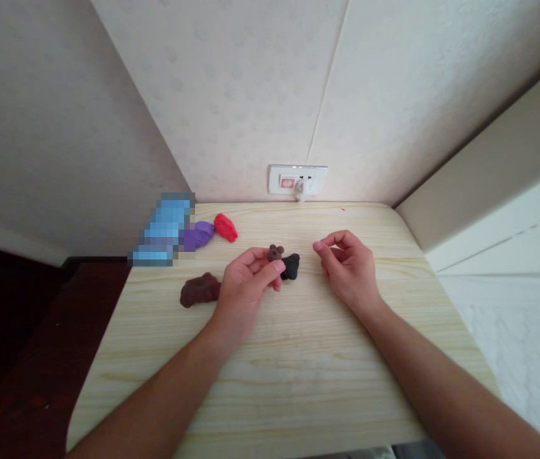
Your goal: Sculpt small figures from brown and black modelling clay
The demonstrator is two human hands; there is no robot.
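Observation:
Between the thumb and fingers of my left hand (248,277) is a small brown modelling clay figure (275,252) shaped like an animal head with round ears. A black modelling clay lump (291,266) lies on the table just past my left thumb. My right hand (350,268) hovers to the right with thumb and index finger pinched together; anything between them is too small to make out. Partly behind my left wrist lies a larger dark brown clay lump (199,290). Farther back sit a purple clay lump (197,236) and a red clay lump (226,227), nearly touching.
The pale wood-grain table (317,376) has its back edge against a papered wall. A blurred blue object (164,229) is at its back left corner. On the wall is a socket plate (315,180) with a plug in it. White furniture (503,172) stands at the right.

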